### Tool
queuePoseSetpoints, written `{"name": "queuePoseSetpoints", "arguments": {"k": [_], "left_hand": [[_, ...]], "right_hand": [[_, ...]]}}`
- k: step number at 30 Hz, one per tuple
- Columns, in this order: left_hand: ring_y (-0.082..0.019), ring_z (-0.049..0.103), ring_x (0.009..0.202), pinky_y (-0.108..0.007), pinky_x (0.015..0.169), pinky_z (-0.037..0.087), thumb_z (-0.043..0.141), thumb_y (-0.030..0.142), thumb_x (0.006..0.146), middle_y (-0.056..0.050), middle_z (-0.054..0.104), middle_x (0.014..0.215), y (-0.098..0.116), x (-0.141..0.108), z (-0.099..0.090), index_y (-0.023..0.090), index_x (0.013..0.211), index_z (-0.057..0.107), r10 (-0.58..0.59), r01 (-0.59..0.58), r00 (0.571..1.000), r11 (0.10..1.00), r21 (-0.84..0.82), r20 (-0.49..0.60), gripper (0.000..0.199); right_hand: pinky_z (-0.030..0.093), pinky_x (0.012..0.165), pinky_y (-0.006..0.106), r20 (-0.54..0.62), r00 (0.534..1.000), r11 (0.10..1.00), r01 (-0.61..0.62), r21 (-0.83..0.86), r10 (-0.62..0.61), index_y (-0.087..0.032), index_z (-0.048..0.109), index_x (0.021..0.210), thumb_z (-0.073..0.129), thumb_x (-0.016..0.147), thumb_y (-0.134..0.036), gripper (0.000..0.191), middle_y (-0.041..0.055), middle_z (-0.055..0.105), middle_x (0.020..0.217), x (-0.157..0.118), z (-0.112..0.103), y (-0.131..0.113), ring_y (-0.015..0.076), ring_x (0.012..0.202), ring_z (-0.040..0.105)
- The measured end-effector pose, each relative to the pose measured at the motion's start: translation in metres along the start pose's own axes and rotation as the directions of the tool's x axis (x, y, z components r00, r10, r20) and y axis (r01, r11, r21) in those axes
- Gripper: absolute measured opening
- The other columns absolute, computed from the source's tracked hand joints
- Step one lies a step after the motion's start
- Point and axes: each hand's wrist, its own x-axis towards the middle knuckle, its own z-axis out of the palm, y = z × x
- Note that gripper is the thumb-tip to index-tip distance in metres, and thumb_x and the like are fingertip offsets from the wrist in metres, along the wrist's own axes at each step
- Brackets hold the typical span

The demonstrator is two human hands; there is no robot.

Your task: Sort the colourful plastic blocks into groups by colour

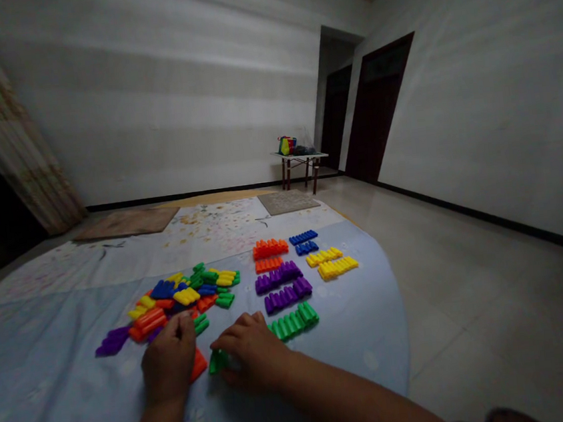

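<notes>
My right hand (250, 350) is closed around a green ridged plastic piece (217, 361), which pokes out past its fingertips just above the cloth. My left hand (170, 358) is curled in a fist at the near edge of a mixed pile; whatever its fingers hold is hidden. An orange piece (198, 365) lies against the left hand's right side, partly covered. Beyond that fist, the pile mixes yellow pieces (186, 296), blue pieces (163, 290), orange pieces (148, 323) and purple pieces (112, 341). Beside my right hand runs a row of green pieces (296, 321).
Farther off on the cloth (354, 324) stand purple rows (288, 296), orange rows (270, 248), yellow rows (338, 267) and blue rows (303, 237). Two flat mats (288, 202) lie at the table's far side. A small side table (300, 156) stands near the doorway.
</notes>
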Motion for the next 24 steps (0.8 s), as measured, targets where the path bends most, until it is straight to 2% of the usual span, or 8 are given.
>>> {"name": "queuePoseSetpoints", "arguments": {"k": [5, 8, 10, 13, 16, 19, 22, 24], "left_hand": [[-0.019, 0.062, 0.072, -0.027, 0.063, 0.042, 0.033, 0.04, 0.085, -0.006, 0.069, 0.078, 0.002, 0.0, 0.0, 0.019, 0.093, 0.065, 0.009, -0.011, 0.999, 0.999, -0.041, -0.038, 0.039], [-0.017, 0.061, 0.069, -0.025, 0.062, 0.043, 0.033, 0.04, 0.084, -0.005, 0.068, 0.073, 0.005, -0.002, -0.002, 0.019, 0.09, 0.066, 0.015, -0.02, 0.997, 0.997, -0.072, -0.079, 0.039], [-0.016, 0.06, 0.066, -0.024, 0.06, 0.042, 0.034, 0.041, 0.084, -0.003, 0.067, 0.068, 0.007, -0.004, -0.005, 0.019, 0.089, 0.066, 0.003, -0.013, 0.994, 0.995, -0.096, -0.106, 0.039], [-0.014, 0.058, 0.061, -0.023, 0.057, 0.041, 0.034, 0.041, 0.085, -0.002, 0.065, 0.065, 0.015, -0.004, -0.014, 0.018, 0.086, 0.065, -0.024, 0.004, 0.99, 0.99, -0.141, -0.139, 0.039], [-0.013, 0.057, 0.058, -0.022, 0.054, 0.039, 0.035, 0.042, 0.084, -0.001, 0.064, 0.064, 0.026, 0.0, -0.025, 0.018, 0.078, 0.064, -0.042, 0.013, 0.99, 0.978, -0.208, -0.133, 0.038], [-0.013, 0.056, 0.058, -0.023, 0.054, 0.04, 0.036, 0.044, 0.083, -0.001, 0.063, 0.062, 0.035, 0.008, -0.037, 0.018, 0.069, 0.062, -0.07, 0.046, 0.994, 0.962, -0.267, -0.081, 0.039], [-0.014, 0.058, 0.06, -0.024, 0.055, 0.042, 0.039, 0.044, 0.081, 0.0, 0.065, 0.064, 0.033, 0.017, -0.045, 0.018, 0.072, 0.065, -0.092, 0.075, 0.995, 0.948, -0.309, -0.043, 0.037], [-0.014, 0.058, 0.058, -0.024, 0.054, 0.043, 0.04, 0.043, 0.079, 0.0, 0.065, 0.064, 0.024, 0.022, -0.048, 0.018, 0.078, 0.066, -0.121, 0.107, 0.992, 0.941, -0.321, -0.022, 0.036]], "right_hand": [[0.038, 0.087, 0.04, -0.031, 0.998, 0.996, 0.056, 0.066, -0.054, -0.027, 0.052, 0.119, 0.063, 0.077, -0.031, 0.044, 0.0011, 0.06, 0.119, -0.02, 0.004, -0.001, 0.0228, 0.105, 0.047], [0.04, 0.088, 0.037, -0.135, 0.99, 0.991, 0.063, 0.116, -0.047, -0.024, 0.052, 0.118, 0.062, 0.076, -0.021, 0.043, 0.0027, 0.057, 0.122, -0.022, 0.016, 0.008, 0.0211, 0.104, 0.048], [0.04, 0.091, 0.037, -0.26, 0.966, 0.986, 0.037, 0.161, 0.006, -0.022, 0.053, 0.118, 0.06, 0.076, -0.016, 0.042, 0.0057, 0.057, 0.122, -0.023, 0.019, 0.017, 0.0208, 0.106, 0.049], [0.039, 0.095, 0.042, -0.428, 0.9, 0.976, 0.013, 0.215, 0.082, -0.022, 0.05, 0.121, 0.056, 0.079, -0.017, 0.042, 0.0091, 0.055, 0.121, -0.028, 0.016, 0.028, 0.0221, 0.109, 0.049], [0.039, 0.097, 0.044, -0.494, 0.863, 0.97, 0.017, 0.244, 0.109, -0.024, 0.049, 0.122, 0.054, 0.081, -0.02, 0.041, 0.0094, 0.055, 0.118, -0.035, 0.009, 0.034, 0.0226, 0.111, 0.049], [0.045, 0.091, 0.039, -0.467, 0.878, 0.957, 0.04, 0.287, 0.103, -0.023, 0.05, 0.121, 0.056, 0.08, -0.02, 0.042, 0.0098, 0.054, 0.116, -0.039, 0.006, 0.03, 0.021, 0.106, 0.052], [0.05, 0.082, 0.033, -0.328, 0.942, 0.941, 0.05, 0.336, 0.067, -0.022, 0.048, 0.122, 0.057, 0.077, -0.02, 0.046, 0.0095, 0.055, 0.113, -0.039, 0.008, 0.023, 0.018, 0.095, 0.058], [0.05, 0.084, 0.032, -0.237, 0.971, 0.935, 0.068, 0.349, 0.017, -0.022, 0.047, 0.124, 0.058, 0.075, -0.018, 0.05, 0.0091, 0.056, 0.113, -0.036, 0.011, 0.02, 0.018, 0.097, 0.058]]}}
